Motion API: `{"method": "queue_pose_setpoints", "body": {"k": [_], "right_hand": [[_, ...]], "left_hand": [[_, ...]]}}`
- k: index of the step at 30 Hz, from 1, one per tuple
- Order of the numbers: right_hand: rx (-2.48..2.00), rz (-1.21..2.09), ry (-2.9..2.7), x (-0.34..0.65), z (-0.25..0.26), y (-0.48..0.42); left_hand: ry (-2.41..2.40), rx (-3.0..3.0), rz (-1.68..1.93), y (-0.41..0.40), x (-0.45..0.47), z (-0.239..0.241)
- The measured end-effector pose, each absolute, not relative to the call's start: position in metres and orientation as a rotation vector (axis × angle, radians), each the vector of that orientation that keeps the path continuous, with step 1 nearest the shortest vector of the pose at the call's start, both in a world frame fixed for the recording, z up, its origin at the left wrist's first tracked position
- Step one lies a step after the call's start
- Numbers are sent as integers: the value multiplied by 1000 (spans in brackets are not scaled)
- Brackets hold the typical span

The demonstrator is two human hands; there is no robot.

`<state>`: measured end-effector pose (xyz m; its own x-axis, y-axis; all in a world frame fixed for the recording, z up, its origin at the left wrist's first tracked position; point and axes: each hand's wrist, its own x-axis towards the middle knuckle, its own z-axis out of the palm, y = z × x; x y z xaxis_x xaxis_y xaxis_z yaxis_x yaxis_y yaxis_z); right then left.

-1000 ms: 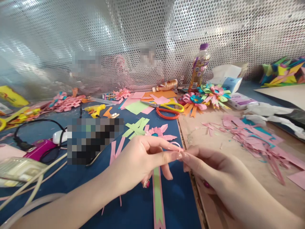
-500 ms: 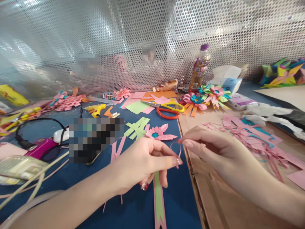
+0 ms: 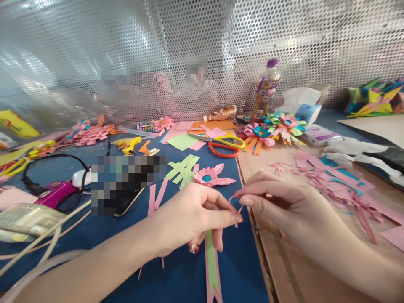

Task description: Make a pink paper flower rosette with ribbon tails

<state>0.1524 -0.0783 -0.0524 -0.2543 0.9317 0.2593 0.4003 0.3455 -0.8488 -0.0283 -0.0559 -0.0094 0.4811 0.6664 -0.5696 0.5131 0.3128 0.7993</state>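
Observation:
A thin pink paper strip (image 3: 241, 207), bent into a small loop, spans the fingertips of both hands. My left hand (image 3: 208, 212) pinches its lower end between thumb and index finger. From the right, my right hand (image 3: 271, 200) pinches the top of the loop. Below my left hand a green and pink paper ribbon (image 3: 212, 265) with a notched end lies on the blue surface. Just beyond the hands rests a pink paper flower (image 3: 214, 176) with a blue centre. Green paper strips (image 3: 183, 168) lie crossed to its left.
Red and yellow scissors (image 3: 222, 145) lie behind the flower. A phone (image 3: 132, 193), a yellow glue gun (image 3: 128, 144) and cables are at left. Pink paper scraps (image 3: 337, 179) spread at right. A bottle (image 3: 267, 90) stands before the perforated metal panel (image 3: 202, 38).
My right hand has come slightly down toward my left hand. The pink loop between them has become smaller and lower. Both hands keep their pinch.

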Motion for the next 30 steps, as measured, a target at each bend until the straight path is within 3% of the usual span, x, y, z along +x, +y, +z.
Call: {"method": "queue_pose_setpoints", "body": {"k": [30], "right_hand": [[-1234, 1029, -1800, 143, -56, -84]], "left_hand": [[1148, 1432, 77, -59, -26, -11]]}}
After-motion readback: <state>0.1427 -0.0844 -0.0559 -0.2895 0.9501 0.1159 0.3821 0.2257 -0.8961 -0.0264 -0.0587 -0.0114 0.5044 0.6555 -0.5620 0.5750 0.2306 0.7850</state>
